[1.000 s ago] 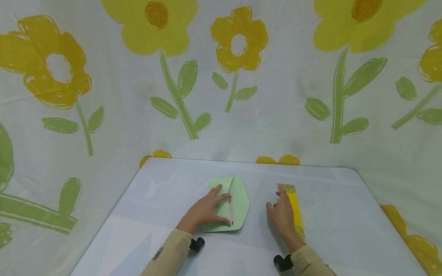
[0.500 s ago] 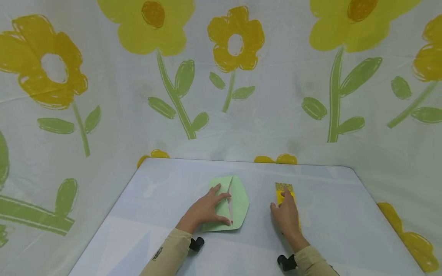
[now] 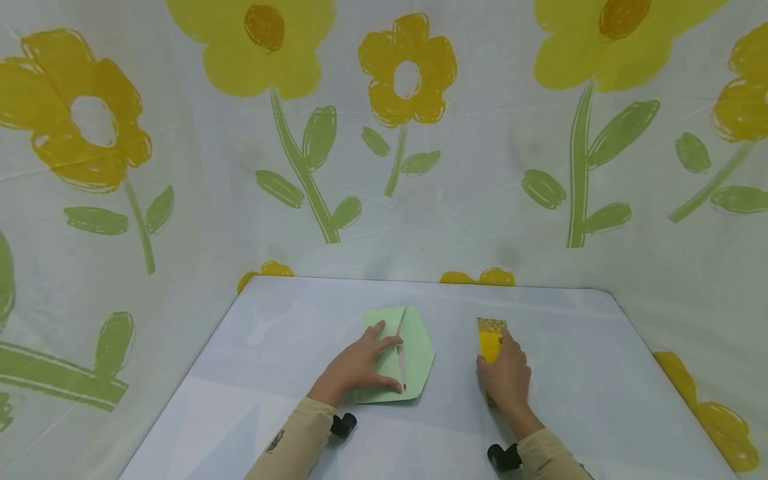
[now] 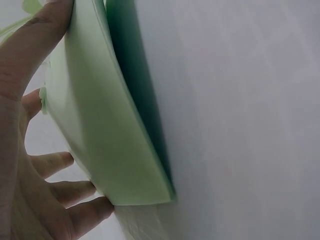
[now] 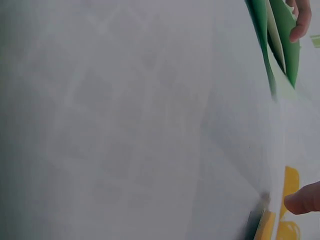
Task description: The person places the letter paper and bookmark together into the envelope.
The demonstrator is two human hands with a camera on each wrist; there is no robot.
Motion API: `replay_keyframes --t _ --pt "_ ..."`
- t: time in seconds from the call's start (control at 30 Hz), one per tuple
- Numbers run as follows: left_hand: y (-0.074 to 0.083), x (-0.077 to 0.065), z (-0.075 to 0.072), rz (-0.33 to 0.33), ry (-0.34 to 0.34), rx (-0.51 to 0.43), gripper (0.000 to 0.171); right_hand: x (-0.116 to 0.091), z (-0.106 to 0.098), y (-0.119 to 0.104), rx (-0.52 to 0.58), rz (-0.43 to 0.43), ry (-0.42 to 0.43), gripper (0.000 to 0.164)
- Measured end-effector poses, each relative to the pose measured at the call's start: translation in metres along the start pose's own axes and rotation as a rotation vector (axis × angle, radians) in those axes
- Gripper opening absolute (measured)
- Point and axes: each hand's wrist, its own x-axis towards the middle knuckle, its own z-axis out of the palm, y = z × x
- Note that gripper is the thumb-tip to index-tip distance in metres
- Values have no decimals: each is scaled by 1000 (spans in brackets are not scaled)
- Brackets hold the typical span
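Observation:
A pale green paper envelope [image 3: 420, 363] lies on the table with its pointed flap spread to the right. A narrow white strip shows along its opening, with a small red spot near the lower end. My left hand [image 3: 359, 362] rests on the envelope's left part, fingers and thumb spread. To the right lies a flat yellow strip [image 3: 490, 343] with gold-speckled ends. My right hand [image 3: 510, 377] is over its right side, the thumb by the left edge and fingers at the right, hiding its lower middle. In the right wrist view the thumb [image 5: 303, 199] stands apart from the strip.
The white table [image 3: 288, 313] ends at a back edge below a hanging cloth [image 3: 480, 167] printed with yellow flowers and green leaves. Small black wrist cameras [image 3: 343, 425] sit at both cuffs.
My right hand has shifted to the right across the yellow strip, from its left side to over its right edge. My left hand and the envelope stay in place.

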Motion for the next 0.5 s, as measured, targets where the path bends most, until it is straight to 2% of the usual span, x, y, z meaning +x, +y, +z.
replay_keyframes --t 0.2,0.5 --pt "0 1 1 -1 9 1 101 0 -1 4 -26 4 15 82" --pt "3 0 0 5 7 1 101 -1 -5 13 -24 46 -34 87"
